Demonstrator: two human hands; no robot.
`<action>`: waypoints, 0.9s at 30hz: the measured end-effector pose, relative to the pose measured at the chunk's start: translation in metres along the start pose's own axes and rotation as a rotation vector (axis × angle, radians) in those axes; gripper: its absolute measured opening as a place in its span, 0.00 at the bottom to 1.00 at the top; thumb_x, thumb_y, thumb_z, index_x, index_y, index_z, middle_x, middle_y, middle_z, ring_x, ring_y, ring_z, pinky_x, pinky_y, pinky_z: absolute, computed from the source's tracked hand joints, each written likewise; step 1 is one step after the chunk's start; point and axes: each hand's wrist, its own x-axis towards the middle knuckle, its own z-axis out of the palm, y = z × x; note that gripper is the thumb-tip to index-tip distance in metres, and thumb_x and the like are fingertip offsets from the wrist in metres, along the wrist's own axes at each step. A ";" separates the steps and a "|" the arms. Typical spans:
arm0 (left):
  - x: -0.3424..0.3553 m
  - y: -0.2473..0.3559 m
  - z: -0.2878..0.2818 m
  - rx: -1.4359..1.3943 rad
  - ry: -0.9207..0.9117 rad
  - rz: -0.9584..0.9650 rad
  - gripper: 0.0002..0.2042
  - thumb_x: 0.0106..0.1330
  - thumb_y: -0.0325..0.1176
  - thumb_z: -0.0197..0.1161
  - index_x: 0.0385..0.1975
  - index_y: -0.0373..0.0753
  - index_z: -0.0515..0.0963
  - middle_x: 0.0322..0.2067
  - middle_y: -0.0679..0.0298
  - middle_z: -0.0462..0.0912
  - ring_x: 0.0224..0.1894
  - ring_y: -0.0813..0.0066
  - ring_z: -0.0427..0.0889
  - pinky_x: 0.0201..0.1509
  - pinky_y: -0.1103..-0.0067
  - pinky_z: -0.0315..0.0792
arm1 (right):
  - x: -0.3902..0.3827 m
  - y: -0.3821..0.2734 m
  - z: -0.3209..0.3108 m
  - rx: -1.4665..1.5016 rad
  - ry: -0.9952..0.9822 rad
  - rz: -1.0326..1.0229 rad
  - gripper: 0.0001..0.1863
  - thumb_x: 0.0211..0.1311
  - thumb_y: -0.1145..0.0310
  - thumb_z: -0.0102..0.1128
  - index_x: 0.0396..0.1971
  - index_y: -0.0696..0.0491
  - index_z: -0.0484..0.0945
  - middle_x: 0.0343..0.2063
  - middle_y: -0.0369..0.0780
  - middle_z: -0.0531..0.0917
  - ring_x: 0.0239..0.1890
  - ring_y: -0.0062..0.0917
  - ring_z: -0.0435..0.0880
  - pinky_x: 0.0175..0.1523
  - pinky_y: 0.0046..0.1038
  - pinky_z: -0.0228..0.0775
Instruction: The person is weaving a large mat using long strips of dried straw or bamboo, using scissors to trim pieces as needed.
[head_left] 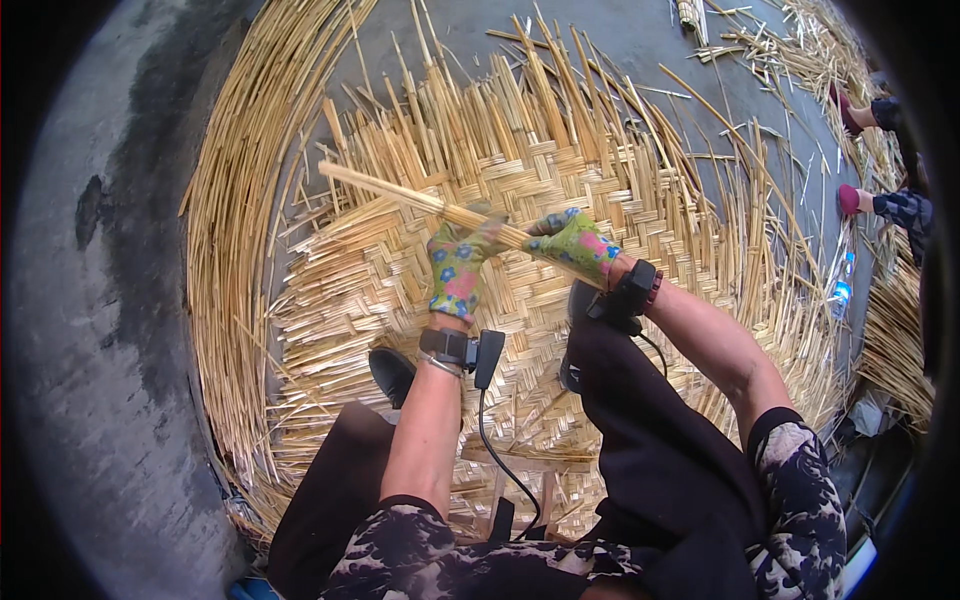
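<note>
A pale split reed strip (380, 187) runs slantwise in front of me, held in both hands. My left hand (460, 262), in a green floral glove, is closed on its middle; my right hand (578, 245), gloved alike, grips it farther down to the right. Beneath them spreads a herringbone-woven reed mat (520, 330) with loose strip ends (540, 90) fanning out along its far edge. My feet, in dark shoes (392, 375), are on the mat.
Long reed bundles (230, 250) curve along the left beside grey concrete floor (90, 330). At right, two co-workers' feet in maroon shoes (848, 199) are near scattered reeds (890, 340) and a blue plastic bottle (842, 285).
</note>
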 end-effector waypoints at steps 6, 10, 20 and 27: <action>0.010 -0.002 -0.007 -0.177 0.060 0.091 0.11 0.54 0.26 0.59 0.37 0.34 0.73 0.34 0.62 0.77 0.34 0.73 0.77 0.34 0.80 0.75 | -0.017 0.004 -0.014 -0.365 0.104 -0.220 0.14 0.47 0.61 0.58 0.32 0.54 0.79 0.26 0.43 0.80 0.27 0.26 0.79 0.34 0.26 0.70; 0.007 -0.012 -0.018 -0.093 0.213 -0.027 0.14 0.53 0.27 0.60 0.41 0.34 0.71 0.38 0.60 0.76 0.40 0.72 0.76 0.39 0.79 0.75 | -0.026 0.003 0.007 -0.309 0.172 -0.154 0.14 0.45 0.60 0.59 0.28 0.55 0.78 0.26 0.45 0.80 0.29 0.31 0.79 0.35 0.27 0.70; 0.031 -0.060 -0.039 -0.332 0.284 -0.118 0.17 0.51 0.23 0.61 0.43 0.34 0.71 0.39 0.58 0.76 0.36 0.72 0.77 0.35 0.79 0.75 | -0.034 0.036 -0.022 -0.307 -0.055 -0.167 0.15 0.45 0.61 0.61 0.31 0.55 0.78 0.29 0.44 0.80 0.31 0.33 0.79 0.36 0.26 0.70; 0.018 -0.042 -0.027 -0.278 0.297 -0.101 0.14 0.51 0.25 0.62 0.39 0.34 0.73 0.32 0.63 0.77 0.33 0.73 0.77 0.35 0.78 0.74 | -0.050 0.052 -0.008 -0.268 0.048 -0.217 0.15 0.45 0.60 0.57 0.30 0.55 0.78 0.26 0.44 0.79 0.30 0.34 0.78 0.36 0.28 0.69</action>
